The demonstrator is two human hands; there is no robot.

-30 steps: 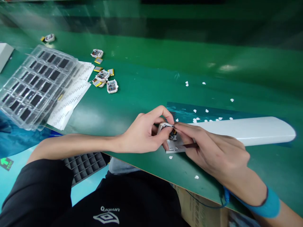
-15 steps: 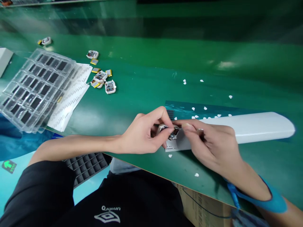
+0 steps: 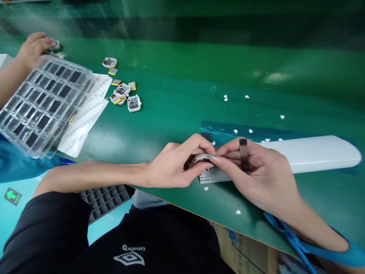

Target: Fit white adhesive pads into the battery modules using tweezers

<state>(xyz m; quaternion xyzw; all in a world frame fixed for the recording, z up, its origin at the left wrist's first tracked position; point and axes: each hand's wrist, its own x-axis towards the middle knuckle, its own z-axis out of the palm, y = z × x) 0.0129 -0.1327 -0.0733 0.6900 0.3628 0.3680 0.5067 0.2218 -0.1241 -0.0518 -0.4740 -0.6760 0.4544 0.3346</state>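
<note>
My left hand (image 3: 176,163) pinches a small white device housing (image 3: 202,156) between thumb and fingers, low over the green table. My right hand (image 3: 256,167) meets it from the right, its thumb and index fingertip pressed on the housing's near edge. A dark strip-like piece (image 3: 243,154) lies across the right hand's other fingers. Fingers hide most of the housing. Under the hands lies a white sheet (image 3: 319,154) with a curled right end, and small white stickers (image 3: 250,131) are scattered around it.
Several open white housings (image 3: 134,103) with yellow batteries (image 3: 113,71) sit at the upper left. Beside them are printed sheets (image 3: 82,131) and stacked clear trays (image 3: 45,102). Another person's hand (image 3: 34,49) reaches behind the trays. A blue band circles my right wrist.
The housing has tilted in my left hand, so its inside shows less. My right hand has turned, bringing the dark piece into view. Another person's hand has come in at the upper left.
</note>
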